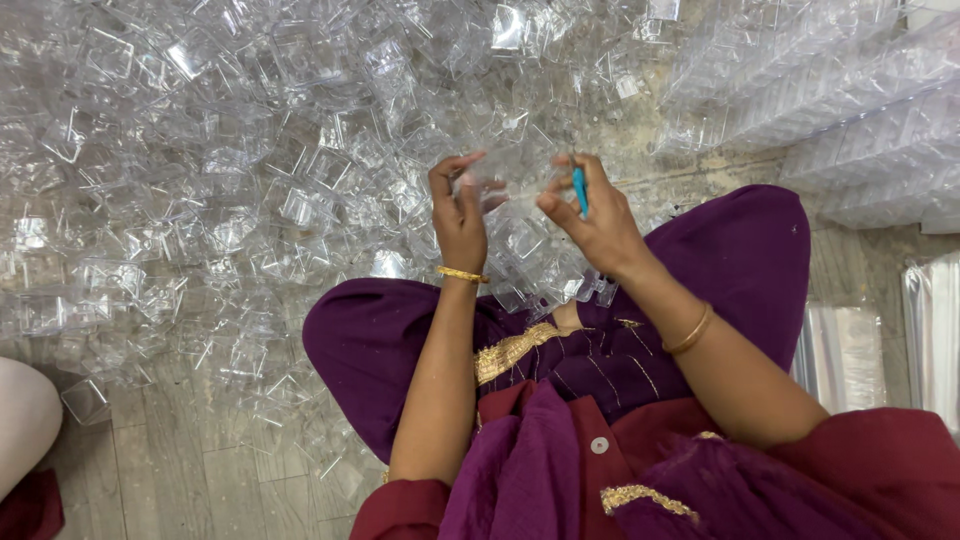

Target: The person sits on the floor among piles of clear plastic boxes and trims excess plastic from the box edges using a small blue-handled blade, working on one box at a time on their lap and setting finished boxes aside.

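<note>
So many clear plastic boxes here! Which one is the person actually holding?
The clear box raised between both hands: left hand grips its left side, right hand, also holding a small blue tool, its right. All the others lie loose on the floor.

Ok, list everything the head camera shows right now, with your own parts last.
Loose clear plastic box pieces: too many to count, transparent, heaped on the floor ahead and left.
Stacked rows of clear plastic boxes: several rows, transparent, upper right.
Clear wrapped packs: at least two, right edge.
Grey wood-look floor: bare at lower left.
Another person's part: one, pale, lower left edge.
Small clear plastic piece: one, held between both hands.
Slim blue tool: one, in right fingers.
Gold bangles: one on each wrist.
Left hand; right hand.
</note>
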`<action>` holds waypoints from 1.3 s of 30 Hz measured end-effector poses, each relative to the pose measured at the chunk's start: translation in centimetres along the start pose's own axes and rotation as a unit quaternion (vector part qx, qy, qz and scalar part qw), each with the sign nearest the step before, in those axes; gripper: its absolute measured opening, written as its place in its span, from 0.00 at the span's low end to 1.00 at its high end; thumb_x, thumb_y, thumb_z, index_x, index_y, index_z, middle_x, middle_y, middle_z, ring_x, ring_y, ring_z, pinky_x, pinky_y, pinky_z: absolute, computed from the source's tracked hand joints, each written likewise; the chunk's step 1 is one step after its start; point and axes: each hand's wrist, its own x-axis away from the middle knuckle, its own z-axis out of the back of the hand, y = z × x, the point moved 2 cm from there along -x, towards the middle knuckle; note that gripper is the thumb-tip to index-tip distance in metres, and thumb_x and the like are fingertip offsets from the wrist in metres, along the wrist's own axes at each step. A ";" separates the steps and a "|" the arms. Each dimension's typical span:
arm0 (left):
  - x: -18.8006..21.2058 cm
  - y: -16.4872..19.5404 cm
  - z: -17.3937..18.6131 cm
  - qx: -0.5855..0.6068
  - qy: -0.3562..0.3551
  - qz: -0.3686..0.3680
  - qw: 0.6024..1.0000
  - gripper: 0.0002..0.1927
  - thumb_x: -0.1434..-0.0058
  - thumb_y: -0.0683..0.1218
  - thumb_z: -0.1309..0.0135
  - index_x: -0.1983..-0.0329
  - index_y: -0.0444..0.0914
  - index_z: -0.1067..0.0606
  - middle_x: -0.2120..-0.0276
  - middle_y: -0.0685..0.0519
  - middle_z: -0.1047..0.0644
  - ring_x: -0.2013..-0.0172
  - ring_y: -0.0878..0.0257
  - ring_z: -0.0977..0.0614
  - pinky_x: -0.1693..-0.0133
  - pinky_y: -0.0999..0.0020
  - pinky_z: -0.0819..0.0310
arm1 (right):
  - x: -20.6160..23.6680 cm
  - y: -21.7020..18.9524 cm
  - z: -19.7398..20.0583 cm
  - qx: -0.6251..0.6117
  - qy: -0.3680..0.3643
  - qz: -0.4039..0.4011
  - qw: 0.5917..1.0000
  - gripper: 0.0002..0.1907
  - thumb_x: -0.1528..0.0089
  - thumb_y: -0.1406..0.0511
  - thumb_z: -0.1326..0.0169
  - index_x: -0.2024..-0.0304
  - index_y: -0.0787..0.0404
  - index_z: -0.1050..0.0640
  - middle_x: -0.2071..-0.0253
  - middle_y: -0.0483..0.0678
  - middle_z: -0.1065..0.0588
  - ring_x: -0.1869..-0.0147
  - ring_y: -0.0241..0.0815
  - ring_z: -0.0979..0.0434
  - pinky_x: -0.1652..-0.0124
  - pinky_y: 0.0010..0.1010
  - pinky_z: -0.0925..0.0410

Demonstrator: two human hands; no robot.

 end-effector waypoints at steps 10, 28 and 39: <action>0.8 1.6 -0.8 -0.086 -0.060 -0.061 0.993 0.18 0.31 0.34 0.48 0.38 0.31 0.28 0.42 0.43 0.21 0.39 0.58 0.20 0.40 0.67 0.24 | -0.6 -2.9 0.9 0.112 -0.028 0.083 0.990 0.46 0.49 0.49 0.29 0.36 0.61 0.32 0.45 0.51 0.21 0.62 0.43 0.20 0.59 0.33 0.26; 0.1 0.5 -0.1 0.050 -0.083 0.073 0.993 0.22 0.25 0.53 0.54 0.35 0.37 0.31 0.40 0.44 0.27 0.45 0.56 0.17 0.47 0.61 0.17 | -0.4 -4.4 1.4 0.169 0.013 0.258 0.951 0.50 0.45 0.55 0.29 0.26 0.55 0.39 0.30 0.59 0.32 0.31 0.60 0.28 0.39 0.42 0.30; 0.0 1.6 -0.2 0.050 -0.100 0.017 0.994 0.24 0.28 0.40 0.48 0.30 0.37 0.34 0.34 0.45 0.29 0.38 0.53 0.20 0.44 0.65 0.18 | -1.9 -0.9 1.6 -0.128 -0.054 -0.031 0.990 0.39 0.42 0.59 0.31 0.32 0.63 0.31 0.43 0.48 0.21 0.58 0.30 0.24 0.54 0.25 0.27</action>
